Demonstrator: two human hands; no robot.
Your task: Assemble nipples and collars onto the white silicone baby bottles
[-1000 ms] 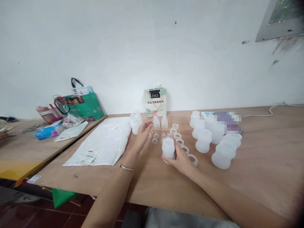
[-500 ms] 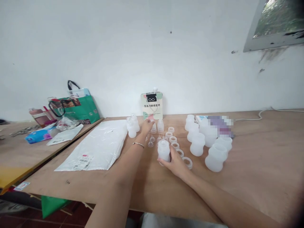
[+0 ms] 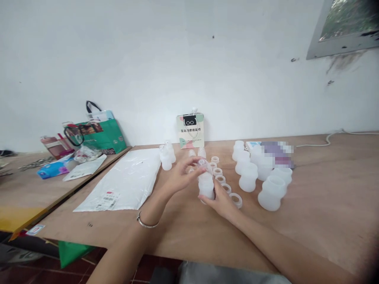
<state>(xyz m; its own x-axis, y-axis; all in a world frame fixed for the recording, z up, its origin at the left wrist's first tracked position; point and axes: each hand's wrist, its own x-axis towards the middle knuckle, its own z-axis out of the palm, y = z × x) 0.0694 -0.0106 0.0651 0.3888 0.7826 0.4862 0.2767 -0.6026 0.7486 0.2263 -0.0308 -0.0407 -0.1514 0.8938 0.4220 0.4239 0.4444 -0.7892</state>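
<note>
Wall [image 3: 142, 79]: whitish, marked, behind the back edge of a wooden table [image 3: 183, 232].
Bottle [image 3: 206, 187]: frosted, upright near the middle of the table, between both hands.
Right hand [image 3: 222, 199]: clasped round the bottle's lower body, thumb in front, fingers behind.
Left hand [image 3: 182, 173]: fingers and thumb closed on a clear domed cap [image 3: 203, 165] at the bottle's top; whether the cap is seated, I cannot tell. Bracelet [image 3: 147, 221] on that wrist.
Rings [image 3: 235, 200]: pale, lying in a row just right of the bottle, running from the back edge side toward the front edge.
Open bottles [image 3: 248, 177]: a frosted group on the right part of the table, well apart from the hands, beside a partly pixelated box [image 3: 254, 146].
Topped bottles [image 3: 166, 156]: standing close together near the back edge, left of the hands.
White mailer [image 3: 124, 179]: flat along the left edge.
Paper bag [image 3: 191, 130]: upright at the back edge, against the wall.
</note>
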